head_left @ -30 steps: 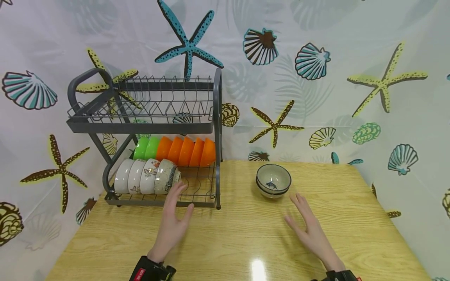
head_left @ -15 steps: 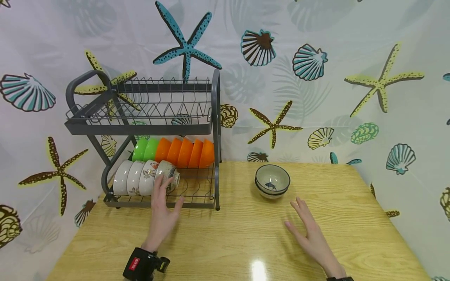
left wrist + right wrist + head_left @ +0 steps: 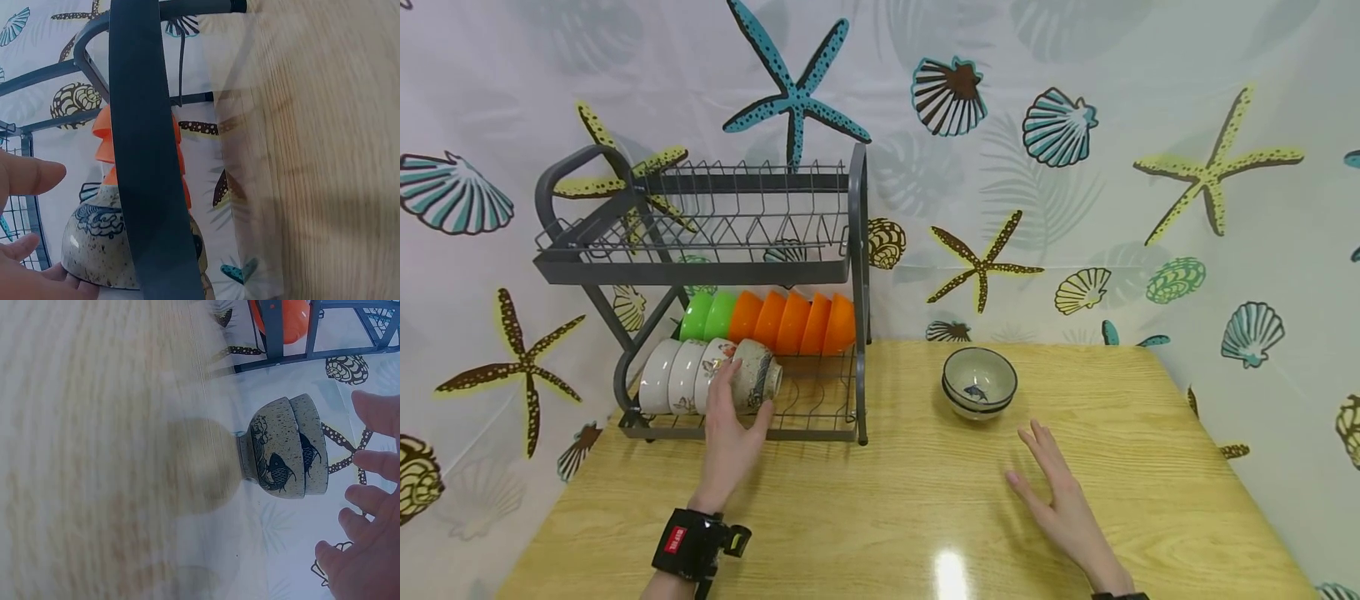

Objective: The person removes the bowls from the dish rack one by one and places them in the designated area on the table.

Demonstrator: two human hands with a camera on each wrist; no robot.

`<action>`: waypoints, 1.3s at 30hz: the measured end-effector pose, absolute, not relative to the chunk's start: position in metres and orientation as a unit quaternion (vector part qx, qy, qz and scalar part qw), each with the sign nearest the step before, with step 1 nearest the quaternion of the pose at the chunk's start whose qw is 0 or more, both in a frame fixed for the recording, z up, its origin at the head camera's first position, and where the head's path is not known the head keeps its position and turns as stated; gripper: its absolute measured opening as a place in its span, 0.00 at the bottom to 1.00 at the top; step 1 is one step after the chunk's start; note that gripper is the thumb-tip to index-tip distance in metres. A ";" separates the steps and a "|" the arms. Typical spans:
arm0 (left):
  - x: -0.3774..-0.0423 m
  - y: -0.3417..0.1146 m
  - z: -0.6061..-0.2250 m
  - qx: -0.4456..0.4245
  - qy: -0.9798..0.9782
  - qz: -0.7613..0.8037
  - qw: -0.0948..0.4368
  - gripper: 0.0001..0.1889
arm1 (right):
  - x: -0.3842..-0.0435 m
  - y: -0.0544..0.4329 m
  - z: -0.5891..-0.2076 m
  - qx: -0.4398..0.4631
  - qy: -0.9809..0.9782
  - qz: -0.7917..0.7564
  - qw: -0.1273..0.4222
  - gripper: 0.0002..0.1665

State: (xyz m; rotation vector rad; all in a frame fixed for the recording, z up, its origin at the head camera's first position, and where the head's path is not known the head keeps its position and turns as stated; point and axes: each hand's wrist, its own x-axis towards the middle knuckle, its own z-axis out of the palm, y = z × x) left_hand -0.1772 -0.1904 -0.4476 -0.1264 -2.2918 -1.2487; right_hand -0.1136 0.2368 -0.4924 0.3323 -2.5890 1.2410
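Dark-grey metal rack (image 3: 700, 273) carrying speckled ceramic bowl (image 3: 752, 375) along front edge; loose-fingered left hand (image 3: 728, 446) hovering alongside, right hand (image 3: 1062, 504) likewise near stacked grey-speckled ceramic bowls (image 3: 979, 387) on wooden desk (image 3: 895, 500), toward back edge. Shell-print cloth (image 3: 1172, 92) hanging behind.

A black wristband (image 3: 685, 546) bearing a red label (image 3: 675, 539) with pale lettering circles the wrist behind the person's left hand (image 3: 730, 450), a small dark module (image 3: 737, 540) jutting thumb-side; another black band (image 3: 1120, 596) shows partly behind the right hand (image 3: 1062, 504)
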 end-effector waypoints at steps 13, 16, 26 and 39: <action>-0.191 -0.199 -0.430 -0.010 -0.866 -0.442 0.234 0.39 | -0.112 0.234 -0.493 0.118 -0.886 0.429 0.128 0.35; -0.195 -0.200 -0.427 0.009 -0.874 -0.430 0.225 0.39 | -0.112 0.233 -0.494 0.118 -0.886 0.430 0.130 0.35; -0.204 -0.202 -0.420 0.039 -0.898 -0.384 0.212 0.35 | -0.112 0.231 -0.496 0.123 -0.884 0.432 0.132 0.35; -0.205 -0.203 -0.419 0.069 -0.892 -0.397 0.205 0.31 | -0.113 0.230 -0.496 0.129 -0.882 0.433 0.136 0.35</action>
